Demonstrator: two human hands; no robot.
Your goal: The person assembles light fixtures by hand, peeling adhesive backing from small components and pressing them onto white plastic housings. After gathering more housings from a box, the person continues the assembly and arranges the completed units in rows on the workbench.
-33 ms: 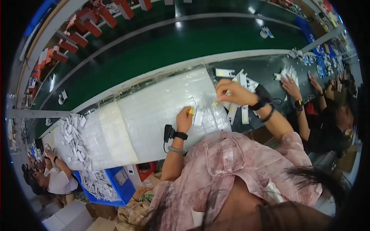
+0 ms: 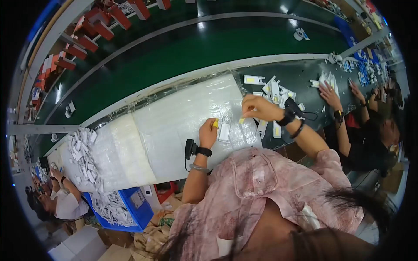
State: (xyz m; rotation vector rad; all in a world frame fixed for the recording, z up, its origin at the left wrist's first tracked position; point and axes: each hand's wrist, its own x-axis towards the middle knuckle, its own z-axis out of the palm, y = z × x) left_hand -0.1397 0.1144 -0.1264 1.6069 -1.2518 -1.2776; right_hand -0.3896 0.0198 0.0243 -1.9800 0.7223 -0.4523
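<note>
My left hand [image 2: 207,133] is closed in a pinch on a small yellow piece [image 2: 215,124], above the plastic-wrapped work surface [image 2: 174,111]. Right beside it lies a white rectangular plastic part [image 2: 224,132]. My right hand [image 2: 260,107], fingers pinched together, holds a small pale-yellow strip [image 2: 242,120] a short way to the right of that part. Several white parts with yellow faces [image 2: 274,90] are piled beyond and beneath my right hand, partly hidden by it. Both my wrists wear black straps.
A heap of white parts [image 2: 81,152] lies at the left end, above a blue bin [image 2: 139,211] full of similar parts. A green conveyor [image 2: 187,52] runs along the far side. At right, a co-worker's hand [image 2: 331,96] touches more white parts. Another person [image 2: 65,200] sits at far left.
My right hand has shifted slightly down and to the left with the yellow strip. My left hand has barely moved.
</note>
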